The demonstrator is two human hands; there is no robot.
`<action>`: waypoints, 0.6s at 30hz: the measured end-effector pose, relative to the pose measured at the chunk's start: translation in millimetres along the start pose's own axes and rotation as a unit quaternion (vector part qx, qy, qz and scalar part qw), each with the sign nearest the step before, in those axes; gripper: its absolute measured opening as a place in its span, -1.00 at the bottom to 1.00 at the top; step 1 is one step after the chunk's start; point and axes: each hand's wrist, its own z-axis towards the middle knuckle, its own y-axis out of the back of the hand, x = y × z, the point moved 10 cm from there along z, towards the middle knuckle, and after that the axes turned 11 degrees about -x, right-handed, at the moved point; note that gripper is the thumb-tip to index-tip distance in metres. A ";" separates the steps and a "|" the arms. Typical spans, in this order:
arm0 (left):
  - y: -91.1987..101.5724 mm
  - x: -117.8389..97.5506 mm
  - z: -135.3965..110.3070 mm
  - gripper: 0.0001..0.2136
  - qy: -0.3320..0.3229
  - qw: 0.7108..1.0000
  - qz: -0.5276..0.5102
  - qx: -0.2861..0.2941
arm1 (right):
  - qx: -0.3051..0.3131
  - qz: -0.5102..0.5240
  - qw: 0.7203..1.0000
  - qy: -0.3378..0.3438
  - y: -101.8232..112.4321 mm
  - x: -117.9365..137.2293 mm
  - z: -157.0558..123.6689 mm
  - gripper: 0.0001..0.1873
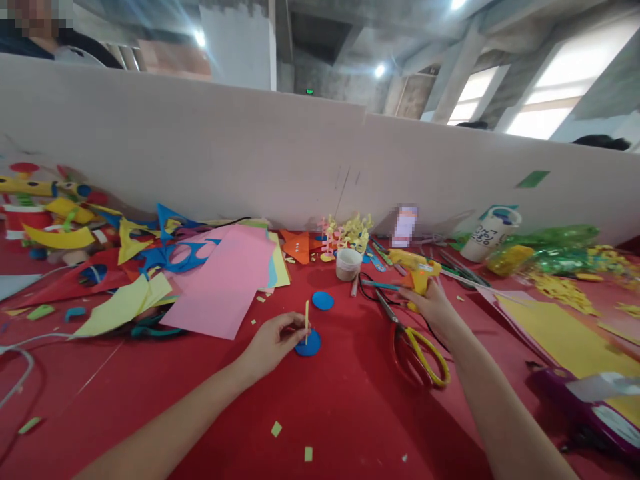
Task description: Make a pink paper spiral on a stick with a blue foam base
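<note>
My left hand [274, 341] pinches a thin yellow strip [307, 313] between thumb and fingers. The strip stands upright over a blue disc [311, 345] on the red table, its lower end at the disc. Just behind lies a second blue disc [323, 301]. My right hand [425, 303] is wrapped around the handle of a yellow glue gun [416, 263], whose nozzle points left. Beneath that forearm, scissors [420, 353] with red and yellow handles rest on the table. A small white cup [349, 264] stands beyond the discs, with yellow and pink branched pieces [353, 233] behind it.
Pink sheets [225, 280] and blue and yellow offcuts [133, 240] cover the left side. To the right are yellow sheets [575, 340], a purple tool [585, 413], a white container [485, 237] and a green bottle [550, 247]. A white partition [250, 153] closes off the back.
</note>
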 end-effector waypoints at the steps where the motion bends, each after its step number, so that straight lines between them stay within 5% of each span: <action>1: 0.4 -0.5 0.0 -0.85 0.002 1.000 -0.002 -0.004 | 0.033 0.029 0.999 -0.010 -6.1 9.1 -7.2 -0.66; 5: 4.8 1.9 0.6 -0.86 0.022 0.999 -0.027 -0.026 | 0.221 -0.016 0.975 -0.037 -39.5 37.4 -47.3 -0.59; 7: 8.4 1.9 1.4 -0.85 0.021 0.998 -0.042 -0.041 | 0.267 -0.046 0.962 -0.026 -49.3 47.0 -61.7 -0.59; 18: 12.2 2.3 2.6 -0.84 0.001 0.998 0.000 -0.057 | 0.312 -0.249 0.907 0.136 -87.9 73.9 -100.9 -0.65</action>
